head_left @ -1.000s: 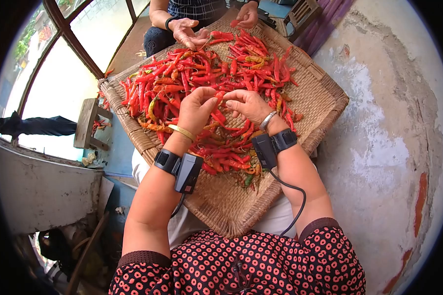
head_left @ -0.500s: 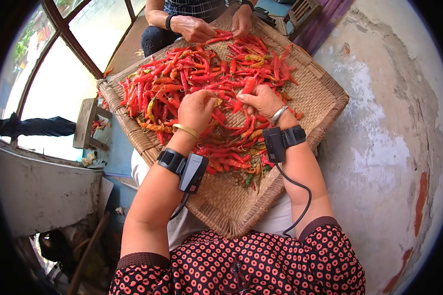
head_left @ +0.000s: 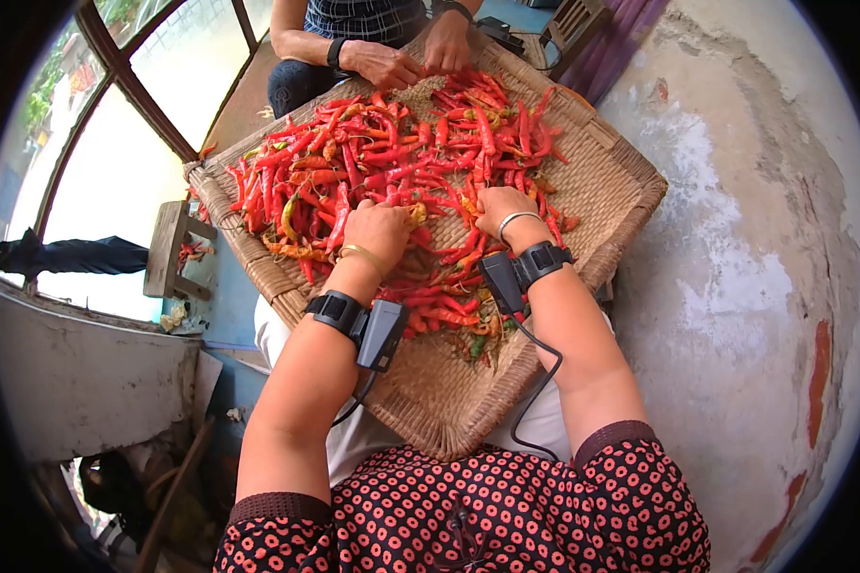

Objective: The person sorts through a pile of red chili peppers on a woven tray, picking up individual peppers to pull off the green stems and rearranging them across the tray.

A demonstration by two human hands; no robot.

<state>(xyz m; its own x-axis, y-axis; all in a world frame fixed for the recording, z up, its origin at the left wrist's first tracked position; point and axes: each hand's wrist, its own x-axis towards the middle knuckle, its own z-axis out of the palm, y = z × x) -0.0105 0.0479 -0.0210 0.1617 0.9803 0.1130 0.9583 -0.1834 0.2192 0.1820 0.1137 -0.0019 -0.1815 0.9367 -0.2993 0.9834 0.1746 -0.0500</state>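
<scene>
Head view is showing a heap of long, wrinkled red chili peppers (head_left: 392,162), a few yellow-green among them, lying spread across a square woven straw tray (head_left: 607,196). The left hand (head_left: 377,229) and the right hand (head_left: 505,205) are both pressing down into the near side of the heap, fingers curling among the peppers. Whether either is pinching a pepper I cannot tell. The tray is resting across the person's lap. At its far edge another person's hands (head_left: 384,65) are touching the peppers. A cracked plaster surface (head_left: 745,248) is lying to the right, with an arched window (head_left: 115,162) and a small wooden stool (head_left: 167,250) to the left.
</scene>
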